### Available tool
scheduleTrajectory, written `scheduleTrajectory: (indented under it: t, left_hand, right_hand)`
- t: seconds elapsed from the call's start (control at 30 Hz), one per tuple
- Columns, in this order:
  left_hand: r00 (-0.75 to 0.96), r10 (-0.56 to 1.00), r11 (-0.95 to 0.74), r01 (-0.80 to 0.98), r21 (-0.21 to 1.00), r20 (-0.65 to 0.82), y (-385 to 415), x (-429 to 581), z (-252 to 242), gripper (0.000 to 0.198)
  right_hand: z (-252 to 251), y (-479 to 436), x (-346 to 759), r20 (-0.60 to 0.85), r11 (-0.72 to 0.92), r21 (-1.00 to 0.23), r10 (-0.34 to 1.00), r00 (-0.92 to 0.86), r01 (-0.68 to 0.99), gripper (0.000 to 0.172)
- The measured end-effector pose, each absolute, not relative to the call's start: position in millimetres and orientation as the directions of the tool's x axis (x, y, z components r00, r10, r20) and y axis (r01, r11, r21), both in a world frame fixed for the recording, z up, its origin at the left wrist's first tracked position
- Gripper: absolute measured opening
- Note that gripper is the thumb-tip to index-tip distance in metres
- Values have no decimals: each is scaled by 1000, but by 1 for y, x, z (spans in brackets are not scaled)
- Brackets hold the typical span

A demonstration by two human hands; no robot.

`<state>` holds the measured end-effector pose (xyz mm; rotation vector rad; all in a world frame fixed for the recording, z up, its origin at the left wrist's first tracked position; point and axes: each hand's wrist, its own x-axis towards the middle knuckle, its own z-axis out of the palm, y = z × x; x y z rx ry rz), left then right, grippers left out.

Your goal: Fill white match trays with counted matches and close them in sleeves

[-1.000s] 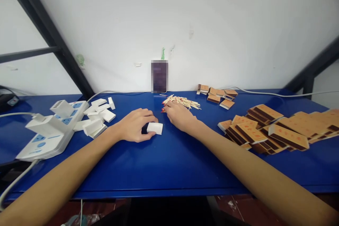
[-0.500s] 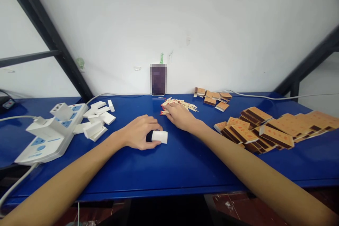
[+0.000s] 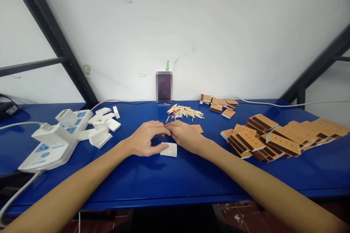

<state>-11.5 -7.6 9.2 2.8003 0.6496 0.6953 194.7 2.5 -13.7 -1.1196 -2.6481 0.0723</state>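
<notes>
At the middle of the blue table (image 3: pixel 153 182), my right hand (image 3: pixel 187 136) is closed in a pinch, with red heads of matches (image 3: pixel 165 124) showing at its fingertips. My left hand (image 3: pixel 146 138) meets those fingertips with its index finger. Its thumb is spread away and touches the edge of a white matchbox tray (image 3: pixel 169 150) lying on the table. The tray's inside is hard to make out. Behind my right hand, an orange matchbox sleeve (image 3: pixel 197 128) is partly covered. Beyond both hands lies a loose pile of matches (image 3: pixel 184 111).
White trays (image 3: pixel 101 125) are heaped at left, beside a power strip (image 3: pixel 64 142) with plugged-in chargers. Orange matchbox sleeves (image 3: pixel 251 140) are piled at right. A smaller group of matchboxes (image 3: pixel 216 107) sits at the back. A blurred dark rectangle (image 3: pixel 164 87) stands against the wall.
My right hand has come back from the match pile toward me, bringing matches to my left hand. My left hand has loosened from around the white tray. The orange sleeve now shows.
</notes>
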Motion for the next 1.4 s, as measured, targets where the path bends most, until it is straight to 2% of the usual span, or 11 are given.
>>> scheduleTrajectory:
  t: [0.1,0.17,0.3,0.43,0.63,0.77,0.93,1.1,1.27,1.4]
  left_hand:
    - [679,550,-835,463,299,486,0,-16,7,29]
    - [645,594,-800,540,263,482,6,-19,4,29]
    - [650,643,-753,634,179,404,14,-20,-5,29]
    - [698,649,-757,633,162,303,17,-19,-9,32]
    - [668,717,-697,693,184,199,20,-22,-12,44]
    - [690,719,-692,696,192,87,22,-23,-14,49]
    - [704,709,-695,690,202,36,22,-20,-11,52]
    - [698,712,-697,693,183,67,22,-19,-9,52]
    - [714,678,-735,664,138,172,21,-18,-8,45]
    - [749,635,-772,626,111,188,20,-17,-5,42]
  right_hand:
    - [-20,-6,200,283,748,-169,661,-695,642,33]
    - [-24,-9,206,344,768,-200,636,-691,608,33]
    - [-32,-6,215,433,777,-284,626,-648,561,31]
    - [-36,1,216,478,786,-357,618,-624,505,29]
    - [-37,4,214,570,842,-332,538,-621,425,30]
    - [-34,1,217,615,818,-320,563,-551,478,28]
    - [-30,-2,225,588,700,-410,693,-417,585,26]
    - [-29,-2,230,558,576,-475,782,-278,665,25]
    - [-20,-7,230,546,617,-462,764,-344,637,21]
    - [-10,-16,226,502,637,-564,770,-395,526,23]
